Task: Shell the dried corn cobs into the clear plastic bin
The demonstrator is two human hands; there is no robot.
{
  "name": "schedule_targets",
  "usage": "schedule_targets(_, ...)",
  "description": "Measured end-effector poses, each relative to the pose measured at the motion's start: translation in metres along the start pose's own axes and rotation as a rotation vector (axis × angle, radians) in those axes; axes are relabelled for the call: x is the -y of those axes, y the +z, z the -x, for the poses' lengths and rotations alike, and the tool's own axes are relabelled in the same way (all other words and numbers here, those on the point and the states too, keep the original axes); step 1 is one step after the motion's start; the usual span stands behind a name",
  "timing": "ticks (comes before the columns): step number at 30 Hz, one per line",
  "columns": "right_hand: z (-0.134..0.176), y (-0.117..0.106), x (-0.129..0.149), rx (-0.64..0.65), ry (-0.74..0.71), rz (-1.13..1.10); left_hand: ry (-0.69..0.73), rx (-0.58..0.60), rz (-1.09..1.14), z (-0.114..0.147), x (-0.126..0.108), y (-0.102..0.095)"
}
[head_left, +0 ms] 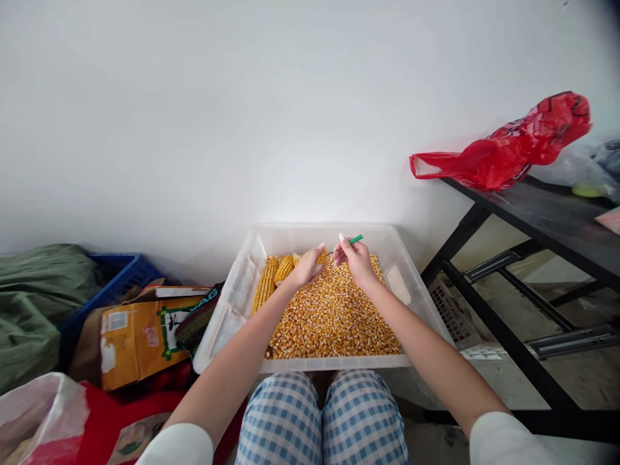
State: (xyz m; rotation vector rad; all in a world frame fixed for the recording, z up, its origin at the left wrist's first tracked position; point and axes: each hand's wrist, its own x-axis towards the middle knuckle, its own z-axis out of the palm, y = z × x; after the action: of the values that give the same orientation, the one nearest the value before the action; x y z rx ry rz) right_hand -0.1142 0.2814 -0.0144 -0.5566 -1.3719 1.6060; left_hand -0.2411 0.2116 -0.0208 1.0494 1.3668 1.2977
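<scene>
My left hand (308,266) is closed around a yellow corn cob (321,257), mostly hidden by the fingers. Just to its right, my right hand (356,259) grips a slim tool with a green handle (356,239). Its thin metal shaft points left at the cob; I cannot tell whether the tip touches it. Both hands are above a heap of loose corn kernels (329,323) in a translucent plastic bin (334,365). Whole corn cobs (265,284) lie along the bin's left side, and another cob (283,268) lies beside my left hand.
A black metal-framed table (537,213) stands at the right, with a red plastic bag (527,145) on it. To the left are an orange cardboard box (138,342), a blue crate (113,284) and a green cloth (43,303). A white wall (300,116) rises behind the bin.
</scene>
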Motion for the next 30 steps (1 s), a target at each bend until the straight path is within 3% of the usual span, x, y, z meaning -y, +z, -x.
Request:
schedule_targets(5, 0.002, 0.001, 0.005, 0.011, -0.150, 0.089, 0.130, 0.227, -0.018, -0.005, 0.002, -0.006)
schedule_targets(12, 0.006, 0.003, 0.007, 0.085, -0.137, 0.131, 0.119, 0.254, 0.003, -0.006, 0.006, -0.008)
schedule_targets(19, 0.005, 0.006, -0.001, -0.190, -0.200, 0.219, 0.152, 0.115, 0.211, -0.006, -0.001, 0.002)
schedule_targets(25, 0.010, 0.023, -0.020, -0.016, -0.002, 0.206, 0.193, -0.062, 0.259, -0.005, 0.001, 0.026)
schedule_targets(30, 0.017, 0.029, -0.027, -0.068, -0.085, 0.292, 0.189, -0.233, 0.261, 0.003, 0.001, 0.039)
